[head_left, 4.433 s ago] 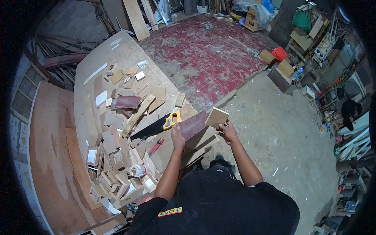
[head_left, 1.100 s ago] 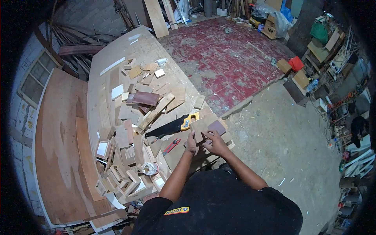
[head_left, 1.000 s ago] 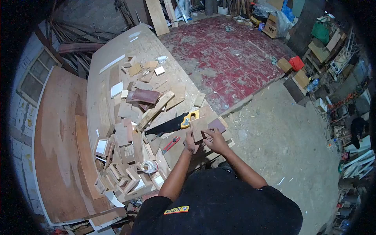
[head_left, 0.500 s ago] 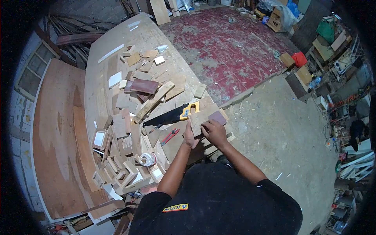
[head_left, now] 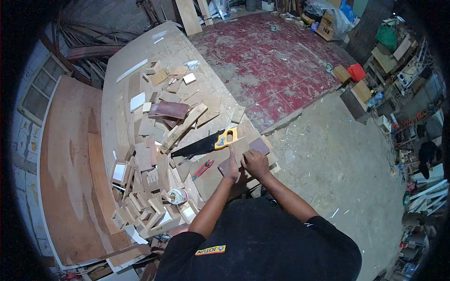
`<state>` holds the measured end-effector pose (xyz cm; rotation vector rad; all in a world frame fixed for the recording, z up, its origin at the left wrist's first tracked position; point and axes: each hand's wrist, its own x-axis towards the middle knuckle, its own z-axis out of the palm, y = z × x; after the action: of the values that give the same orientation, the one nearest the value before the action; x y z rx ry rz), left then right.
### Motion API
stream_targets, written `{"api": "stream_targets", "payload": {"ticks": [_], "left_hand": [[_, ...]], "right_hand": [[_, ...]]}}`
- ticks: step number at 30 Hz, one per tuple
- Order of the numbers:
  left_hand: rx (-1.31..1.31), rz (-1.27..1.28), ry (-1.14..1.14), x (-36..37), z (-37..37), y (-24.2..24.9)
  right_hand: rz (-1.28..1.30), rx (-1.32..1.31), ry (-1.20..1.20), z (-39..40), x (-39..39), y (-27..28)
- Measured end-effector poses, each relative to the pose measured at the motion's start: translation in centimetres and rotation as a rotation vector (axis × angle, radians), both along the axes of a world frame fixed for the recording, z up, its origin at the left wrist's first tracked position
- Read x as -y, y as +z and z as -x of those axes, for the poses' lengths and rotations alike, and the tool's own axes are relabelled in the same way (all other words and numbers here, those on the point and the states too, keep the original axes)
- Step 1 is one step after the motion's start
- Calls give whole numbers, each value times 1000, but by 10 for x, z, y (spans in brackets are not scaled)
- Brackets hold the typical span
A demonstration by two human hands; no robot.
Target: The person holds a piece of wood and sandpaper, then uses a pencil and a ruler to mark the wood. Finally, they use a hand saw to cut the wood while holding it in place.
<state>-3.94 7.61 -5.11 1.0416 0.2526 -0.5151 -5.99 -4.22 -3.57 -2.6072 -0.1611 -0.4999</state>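
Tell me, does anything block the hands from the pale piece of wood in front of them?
Nothing visible does: the left hand and right hand are right at the pale piece of wood. The yellow-handled saw lies beyond the left hand, out of the way.

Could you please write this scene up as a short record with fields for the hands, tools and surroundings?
Left hand: at the near edge of a pale wood piece
Right hand: curled at the same piece; exact grip hidden
Beneath: dark red board, partly covered
Tools: yellow-handled handsaw; red cutter
Container: whitish tub among wood offcuts
Support: wooden table
Floor: red tiles and grey concrete
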Motion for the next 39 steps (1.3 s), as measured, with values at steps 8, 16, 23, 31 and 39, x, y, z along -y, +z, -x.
{"api": "stream_targets", "payload": {"ticks": [8, 16, 23, 31, 39], "left_hand": [[10, -13, -98, -5, -3, -32], [-69, 263, -2, -33, -4, -64], [151, -33, -62, -51, -8, -53], [78, -73, -63, -55, -8, -56], [83, 84, -104, -67, -6, -41]], "right_hand": [[-41, -100, 73, 1, 12, -4], [-198, -264, 8, -9, 31, 18], [-299, -330, -24, -20, 33, 15], [-875, -575, 144, -29, 24, 3], [-981, -644, 202, -41, 24, -22]]}}
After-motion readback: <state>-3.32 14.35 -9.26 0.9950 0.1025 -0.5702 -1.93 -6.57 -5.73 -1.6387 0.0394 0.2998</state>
